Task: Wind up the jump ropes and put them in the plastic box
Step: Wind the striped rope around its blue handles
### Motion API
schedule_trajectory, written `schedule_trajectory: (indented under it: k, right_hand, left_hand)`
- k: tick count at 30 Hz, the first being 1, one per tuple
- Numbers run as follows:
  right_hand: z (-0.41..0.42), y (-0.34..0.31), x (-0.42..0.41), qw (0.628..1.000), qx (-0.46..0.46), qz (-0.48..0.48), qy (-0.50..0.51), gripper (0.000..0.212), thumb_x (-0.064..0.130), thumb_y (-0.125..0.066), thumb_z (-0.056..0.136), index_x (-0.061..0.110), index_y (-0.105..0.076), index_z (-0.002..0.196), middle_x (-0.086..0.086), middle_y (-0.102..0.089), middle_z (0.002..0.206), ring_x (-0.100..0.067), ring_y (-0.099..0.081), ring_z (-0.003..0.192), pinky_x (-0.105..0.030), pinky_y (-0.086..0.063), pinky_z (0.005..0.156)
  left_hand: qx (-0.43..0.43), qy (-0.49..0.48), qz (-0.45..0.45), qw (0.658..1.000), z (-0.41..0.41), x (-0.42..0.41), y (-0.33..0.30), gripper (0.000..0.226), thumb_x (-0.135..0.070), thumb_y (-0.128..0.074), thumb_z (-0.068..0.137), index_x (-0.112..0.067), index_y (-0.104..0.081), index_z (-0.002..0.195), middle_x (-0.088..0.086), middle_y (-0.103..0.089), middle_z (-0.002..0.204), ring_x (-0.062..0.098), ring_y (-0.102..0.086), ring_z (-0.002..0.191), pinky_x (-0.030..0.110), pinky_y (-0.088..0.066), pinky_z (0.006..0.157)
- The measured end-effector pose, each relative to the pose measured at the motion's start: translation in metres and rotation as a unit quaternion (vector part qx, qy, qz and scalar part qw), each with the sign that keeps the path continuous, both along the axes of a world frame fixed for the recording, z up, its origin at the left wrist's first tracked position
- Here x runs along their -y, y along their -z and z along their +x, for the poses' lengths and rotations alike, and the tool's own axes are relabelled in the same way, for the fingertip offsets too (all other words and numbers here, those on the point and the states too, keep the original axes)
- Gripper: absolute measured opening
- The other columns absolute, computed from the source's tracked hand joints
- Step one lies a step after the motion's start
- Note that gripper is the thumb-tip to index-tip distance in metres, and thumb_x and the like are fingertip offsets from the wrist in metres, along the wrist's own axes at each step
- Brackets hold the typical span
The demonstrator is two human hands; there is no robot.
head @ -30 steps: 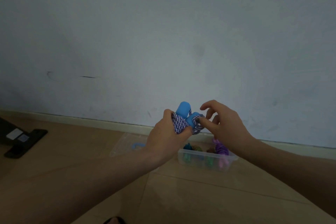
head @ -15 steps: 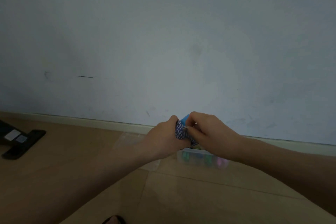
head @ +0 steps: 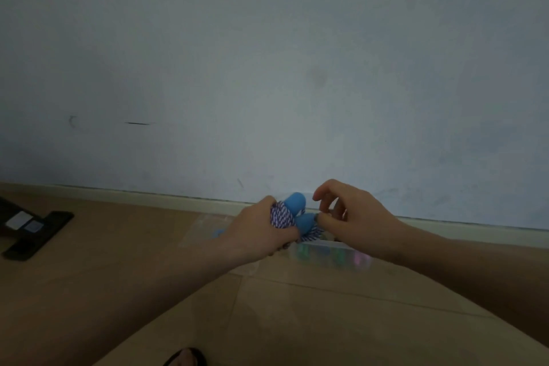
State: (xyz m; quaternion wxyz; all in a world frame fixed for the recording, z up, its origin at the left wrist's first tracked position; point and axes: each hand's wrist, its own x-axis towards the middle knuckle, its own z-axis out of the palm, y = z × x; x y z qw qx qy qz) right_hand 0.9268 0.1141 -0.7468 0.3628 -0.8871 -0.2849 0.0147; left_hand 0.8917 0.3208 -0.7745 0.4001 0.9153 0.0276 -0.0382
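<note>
Foot point(head: 185, 357): a toe in a dark sandal at the bottom edge, nearest the viewer, well short of both hands.

Left hand point(head: 261, 232): fingers curled round the wound rope point(head: 282, 217), a blue-and-white striped bundle with two blue handles point(head: 297, 202) poking out above the fist. Grip unchanged over the last second.

Right hand point(head: 353, 217): half a second ago it was closed over the handles against the left hand; now it has drawn back to the right, fingers loosely curled and apart, one fingertip just touching the lower handle. It holds nothing that shows. Judgement: the winding of this rope looks finished or nearly so, and the bundle is ready to go down.

Box point(head: 329, 255): clear plastic, on the floor point(head: 148, 261) directly below and just beyond the hands, coloured ropes already inside, blurred. Its lid, if that is the clear sheet left of it, is hard to make out.

Obstruction: none between bundle and box; the right hand hangs over the opening.

Dark stand point(head: 35, 235): far left of the left hand, by the wall point(head: 267, 68).
</note>
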Motion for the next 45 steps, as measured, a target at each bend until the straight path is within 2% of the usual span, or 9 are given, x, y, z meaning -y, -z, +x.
schedule_trajectory:
  k: [3,6,10,13,17,25,34,39,45]
  right_hand:
    - [0.002,-0.001,0.008,0.998,0.041,-0.052,0.001,0.029,0.033,-0.062,0.084,0.033,-0.053,0.112,0.016,-0.055,0.102,-0.009,-0.057,0.069,-0.025,-0.053,0.065]
    - [0.004,0.005,0.011,0.995,-0.057,-0.078,0.027,0.018,0.031,-0.064,0.089,0.023,-0.064,0.106,0.008,-0.066,0.092,-0.011,-0.065,0.073,-0.027,-0.056,0.069]
    - [-0.003,0.004,0.005,0.995,-0.092,-0.022,0.041,0.015,0.025,-0.057,0.095,0.015,-0.065,0.088,0.000,-0.068,0.070,-0.010,-0.063,0.057,-0.025,-0.054,0.053]
    - [-0.015,-0.007,0.000,0.999,-0.004,-0.036,-0.009,0.019,0.024,-0.054,0.096,0.014,-0.064,0.084,0.004,-0.062,0.068,-0.002,-0.054,0.056,-0.018,-0.044,0.053]
    - [-0.026,-0.022,0.000,0.995,0.066,-0.045,-0.056,0.018,0.017,-0.054,0.093,0.008,-0.063,0.080,-0.001,-0.061,0.070,-0.007,-0.053,0.062,-0.020,-0.040,0.058]
    - [-0.015,-0.012,0.023,0.996,0.054,-0.067,-0.009,0.016,0.019,-0.051,0.093,0.013,-0.063,0.083,0.007,-0.057,0.069,-0.005,-0.052,0.060,-0.015,-0.035,0.053]
    - [0.106,-0.002,0.038,0.984,0.035,-0.174,0.012,0.017,0.030,-0.051,0.098,0.015,-0.060,0.098,0.000,-0.060,0.091,-0.013,-0.053,0.075,-0.020,-0.040,0.061]
    - [0.178,0.040,0.037,0.988,-0.010,-0.146,0.042,0.017,0.033,-0.050,0.099,0.018,-0.060,0.102,0.000,-0.060,0.098,-0.013,-0.055,0.078,-0.020,-0.044,0.064]
    - [0.217,0.142,0.031,0.988,-0.070,-0.097,0.098,0.021,0.032,-0.050,0.098,0.015,-0.062,0.099,-0.004,-0.065,0.097,-0.021,-0.059,0.084,-0.031,-0.048,0.069]
  left_hand:
    - [-0.011,-0.014,-0.018,1.000,-0.005,0.001,-0.001,0.039,-0.041,-0.076,0.077,-0.020,-0.053,0.102,0.002,-0.070,0.083,0.008,-0.064,0.056,0.018,-0.047,0.045]
    - [-0.012,-0.009,-0.027,1.000,-0.008,0.004,-0.004,0.039,-0.039,-0.075,0.078,-0.019,-0.054,0.103,0.003,-0.070,0.085,0.006,-0.063,0.055,0.015,-0.044,0.044]
    - [-0.014,0.008,-0.020,1.000,-0.011,0.010,-0.009,0.038,-0.037,-0.075,0.079,-0.020,-0.053,0.104,0.002,-0.070,0.085,0.006,-0.063,0.055,0.014,-0.044,0.045]
    - [-0.007,0.034,0.017,0.999,-0.012,0.016,-0.015,0.039,-0.042,-0.076,0.076,-0.023,-0.051,0.100,-0.001,-0.070,0.084,0.011,-0.066,0.061,0.023,-0.050,0.047]
    - [0.023,0.067,0.108,0.992,-0.004,0.028,-0.021,0.044,-0.050,-0.074,0.068,-0.024,-0.048,0.094,-0.002,-0.066,0.085,0.017,-0.066,0.071,0.045,-0.058,0.067]
    - [0.057,0.146,0.198,0.968,0.019,0.056,-0.016,0.051,-0.044,-0.077,0.071,-0.019,-0.042,0.099,0.000,-0.060,0.086,0.019,-0.059,0.074,0.039,-0.051,0.062]
    - [-0.008,0.129,0.058,0.990,0.114,0.058,0.012,0.078,-0.060,-0.083,0.055,-0.022,-0.043,0.110,0.001,-0.066,0.093,0.020,-0.068,0.077,0.046,-0.059,0.069]
    - [-0.039,0.128,0.115,0.984,0.184,0.059,0.048,0.062,-0.052,-0.079,0.072,-0.020,-0.048,0.114,-0.003,-0.060,0.099,0.016,-0.060,0.088,0.032,-0.050,0.071]
    - [-0.102,0.164,0.149,0.970,0.237,0.058,0.121,0.065,-0.058,-0.080,0.067,-0.021,-0.048,0.111,-0.002,-0.060,0.097,0.014,-0.059,0.086,0.037,-0.053,0.077]
